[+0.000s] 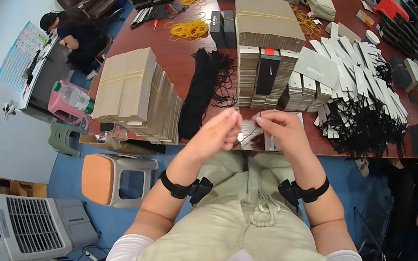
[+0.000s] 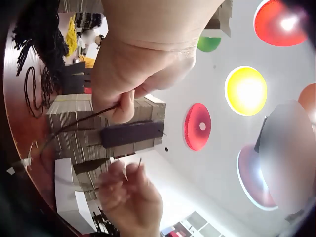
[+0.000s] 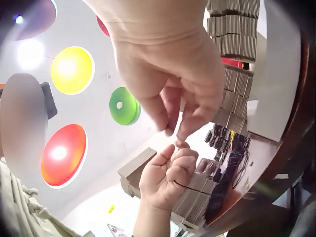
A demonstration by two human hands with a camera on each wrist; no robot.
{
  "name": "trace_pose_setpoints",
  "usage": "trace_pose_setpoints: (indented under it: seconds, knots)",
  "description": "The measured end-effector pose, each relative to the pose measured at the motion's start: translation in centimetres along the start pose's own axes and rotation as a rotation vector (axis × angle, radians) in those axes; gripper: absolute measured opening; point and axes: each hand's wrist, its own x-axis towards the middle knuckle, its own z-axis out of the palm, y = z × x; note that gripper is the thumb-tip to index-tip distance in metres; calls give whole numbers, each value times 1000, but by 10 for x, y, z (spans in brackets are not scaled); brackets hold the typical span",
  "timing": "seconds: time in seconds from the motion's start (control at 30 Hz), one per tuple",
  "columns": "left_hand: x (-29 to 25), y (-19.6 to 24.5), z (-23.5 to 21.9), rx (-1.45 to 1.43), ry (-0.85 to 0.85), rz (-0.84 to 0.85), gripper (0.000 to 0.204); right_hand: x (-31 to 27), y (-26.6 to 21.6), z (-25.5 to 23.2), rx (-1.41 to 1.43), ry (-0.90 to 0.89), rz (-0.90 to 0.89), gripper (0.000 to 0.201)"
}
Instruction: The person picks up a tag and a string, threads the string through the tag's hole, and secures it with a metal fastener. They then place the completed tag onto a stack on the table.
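Facing left hand (image 1: 216, 133), right hand (image 1: 284, 130) apparently pinches cord (image 2: 92, 115).

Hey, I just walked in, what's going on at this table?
A person's left hand pinches a thin dark cord; the right hand, close by, seems to hold a cord end too. Both are over the near edge of a dark red table, by stacks of grey-brown card. A loose pile of white strips with black strings lies off to the right.

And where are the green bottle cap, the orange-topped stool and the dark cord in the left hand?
Green bottle cap (image 1: 57, 86): head view, its side.
Orange-topped stool (image 1: 97, 178): head view, the seat.
Dark cord (image 2: 81, 120): left wrist view, a stretch partway along it.
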Motion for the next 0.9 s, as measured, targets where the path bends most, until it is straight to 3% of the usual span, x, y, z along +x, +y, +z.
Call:
trace_pose_setpoints:
  seconds: [0.17, 0.43, 0.57, 0.67, 0.83, 0.9]
  knots:
    - [0, -12, 18, 322, -39, 187, 22, -2, -6, 10, 113, -1, -11, 22]
    - [1, -15, 18, 428, 16, 166, 22, -3, -5, 15, 232, -41, 61, 20]
    - [2, -17, 16, 561, 39, 189, 21, -1, -2, 16, 315, -59, -24, 17]
    - [14, -30, 19, 728, 283, 622, 23, 0, -2, 17, 264, -34, -127, 16]
    - [20, -27, 21, 101, -43, 490, 42, -3, -9, 20, 274, -45, -67, 15]
    - [25, -34, 13, -188, -193, 416, 33, 1, -5, 19, 204, -26, -133, 15]
